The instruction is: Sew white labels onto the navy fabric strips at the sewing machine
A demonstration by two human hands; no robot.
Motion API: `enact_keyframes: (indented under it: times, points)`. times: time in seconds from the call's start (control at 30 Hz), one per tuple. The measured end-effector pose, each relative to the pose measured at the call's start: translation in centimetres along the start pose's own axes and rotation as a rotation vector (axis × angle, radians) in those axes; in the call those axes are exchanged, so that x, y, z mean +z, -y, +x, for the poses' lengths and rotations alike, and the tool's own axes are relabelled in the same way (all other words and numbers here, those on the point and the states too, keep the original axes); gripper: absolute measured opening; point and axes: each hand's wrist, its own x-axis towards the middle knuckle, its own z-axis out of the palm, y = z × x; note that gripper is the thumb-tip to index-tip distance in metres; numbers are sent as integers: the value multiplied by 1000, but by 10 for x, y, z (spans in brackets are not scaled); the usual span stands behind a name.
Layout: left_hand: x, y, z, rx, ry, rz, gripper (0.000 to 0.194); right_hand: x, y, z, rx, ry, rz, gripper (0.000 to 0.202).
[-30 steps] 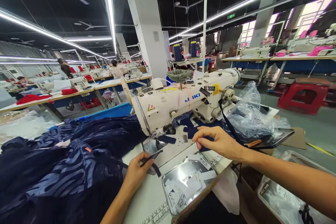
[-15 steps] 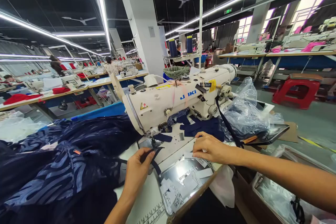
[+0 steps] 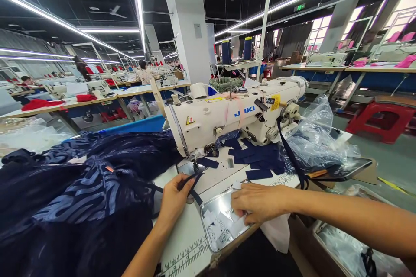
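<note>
My left hand (image 3: 177, 194) pinches a narrow navy strap (image 3: 197, 198) just in front of the needle area of a white sewing machine (image 3: 224, 112). One end of the strap hangs down beside a shiny metal tray (image 3: 208, 247). White printed labels (image 3: 218, 224) lie loose in this tray. Over its right part is my right hand (image 3: 256, 201), fingers curled down among the labels; the fingertips are partly hidden, so what they grip cannot be made out. Left of the machine, a heap of navy patterned fabric (image 3: 94, 194) spreads over the table.
Cut navy fabric pieces (image 3: 256, 158) lie behind the tray on the machine bed. Clear plastic bags (image 3: 315, 138) and a dark tray (image 3: 349, 169) stand to the right. A ruler scale (image 3: 185, 256) marks the table's front edge. A red stool (image 3: 383, 117) is further right.
My right hand has come down and toward me, from the tray's far edge onto the labels. My left hand still holds the strap near the needle. The view has swung slightly left.
</note>
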Motion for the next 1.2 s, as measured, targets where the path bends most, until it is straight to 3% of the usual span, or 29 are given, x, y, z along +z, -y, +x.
enact_keyframes:
  times: [0.13, 0.33, 0.47, 0.57, 0.7, 0.8, 1.0, 1.07, 1.2]
  points:
    - [0, 1, -1, -40, 32, -65, 28, -12, 4, -4, 12, -13, 86, 13]
    - [-1, 6, -4, -121, 112, -253, 41, -13, -4, -4, 132, -302, 106, 6]
    - [-3, 16, -2, -149, 181, -301, 45, -5, -9, 9, 134, -420, 122, 14]
    - [-7, 21, -3, -116, 183, -320, 43, -6, -6, 17, 105, -448, 214, 15]
    - [-10, 22, -5, -130, 177, -353, 39, -9, -1, 19, 108, -369, 455, 15]
    - [-10, 21, -5, -150, 196, -367, 38, -6, -1, 19, 125, -420, 340, 18]
    - [-8, 19, -5, -144, 134, -418, 38, -6, 11, 29, 28, -713, 68, 23]
    - [-8, 18, -5, -140, 122, -434, 38, -9, 20, 36, 17, -761, 237, 20]
    - [-10, 15, -7, -128, 132, -440, 37, -10, 32, 56, 94, -580, 849, 11]
